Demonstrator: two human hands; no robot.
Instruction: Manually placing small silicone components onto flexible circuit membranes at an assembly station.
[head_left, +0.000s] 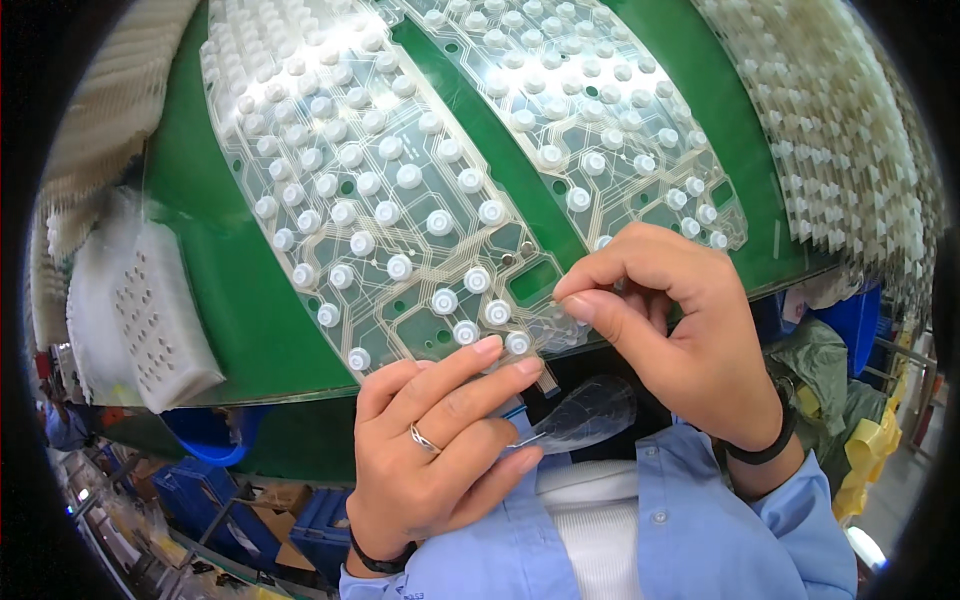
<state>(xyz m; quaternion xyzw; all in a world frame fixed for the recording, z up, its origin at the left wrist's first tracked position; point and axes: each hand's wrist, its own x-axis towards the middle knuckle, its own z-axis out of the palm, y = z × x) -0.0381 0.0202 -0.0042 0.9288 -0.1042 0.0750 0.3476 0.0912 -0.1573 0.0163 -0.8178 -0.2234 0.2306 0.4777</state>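
Observation:
A clear keyboard membrane sheet (300, 160) with rows of white rubber domes and printed silver traces lies on the green table. My left hand (435, 440), a ring on one finger, rests its outstretched index and middle fingertips on the sheet's near edge, by the lowest domes. Beside those fingers shows a thin blue-tipped object (514, 411); whether the hand touches it I cannot tell. My right hand (665, 320) pinches thumb and index finger together just right of the sheet's rectangular cut-out (537, 283). What sits in the pinch is too small to make out.
A second domed membrane sheet (610, 130) lies to the right on the green tabletop (250, 362). Tall stacks of similar sheets (850, 130) stand at the far right and left. A bundle in clear plastic (160, 310) sits at left. Blue bins (215, 515) are below the table.

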